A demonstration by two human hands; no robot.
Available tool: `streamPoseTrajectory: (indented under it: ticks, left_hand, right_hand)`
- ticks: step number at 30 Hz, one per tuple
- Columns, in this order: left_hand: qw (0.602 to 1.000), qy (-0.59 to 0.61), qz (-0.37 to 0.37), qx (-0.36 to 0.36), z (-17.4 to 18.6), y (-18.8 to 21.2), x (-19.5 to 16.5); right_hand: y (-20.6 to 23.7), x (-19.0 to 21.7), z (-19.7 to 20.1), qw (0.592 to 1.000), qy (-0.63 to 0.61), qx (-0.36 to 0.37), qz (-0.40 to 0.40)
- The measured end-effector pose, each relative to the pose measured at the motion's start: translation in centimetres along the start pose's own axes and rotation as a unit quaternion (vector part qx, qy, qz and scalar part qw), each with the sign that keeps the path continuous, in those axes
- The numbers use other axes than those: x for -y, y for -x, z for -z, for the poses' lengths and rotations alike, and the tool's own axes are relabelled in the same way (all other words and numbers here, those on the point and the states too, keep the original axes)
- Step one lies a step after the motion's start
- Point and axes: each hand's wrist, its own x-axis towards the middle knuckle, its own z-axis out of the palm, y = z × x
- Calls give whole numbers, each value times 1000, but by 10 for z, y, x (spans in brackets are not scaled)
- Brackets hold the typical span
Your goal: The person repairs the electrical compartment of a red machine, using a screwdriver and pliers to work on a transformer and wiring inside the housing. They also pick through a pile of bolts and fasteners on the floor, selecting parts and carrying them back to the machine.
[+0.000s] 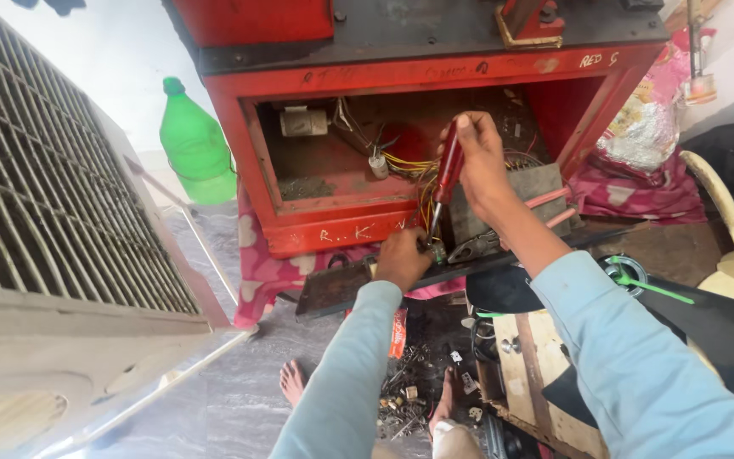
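Note:
My right hand grips the red handle of a screwdriver, held upright with its tip pointing down at a small part on a dark metal panel. My left hand is closed on that panel's edge, just beside the screwdriver tip. Behind both hands stands an open red metal box with yellow wires spilling out of it. Both arms wear light blue sleeves.
A grey grilled cabinet fills the left. A green plastic bottle stands behind it. Loose screws and small parts lie on the floor by my bare feet. A wooden board and a cream fan blade sit at right.

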Motion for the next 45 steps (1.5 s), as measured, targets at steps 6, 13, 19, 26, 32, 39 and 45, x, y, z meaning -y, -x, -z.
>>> streamPoseTrajectory:
  ticks: [6,13,19,26,32,39,45]
  left_hand:
    - [997,-10,-64,-37,-2,-4,7]
    - [999,-36,-12,5,-3,-5,-1]
    - [999,-33,-14,22,2,-4,-6]
    - [1000,-2,14,24,6,-1,-10]
    - [999,11,24,23,8,-1,-12]
    - [999,20,29,25,11,0,-14]
    - [998,17,51,30,10,-1,-15]
  right_hand:
    - [-5,-2,3,999,27,-35,17]
    - [-11,-2,12,990,18,-93,101]
    - [-9,-4,15,989,15,-92,112]
    - [-10,-9,12,991,16,-88,100]
    - [-13,-10,11,986,37,-150,68]
    - [-12,-3,-1,975,65,-204,55]
    - [-13,0,-6,964,129,-227,48]
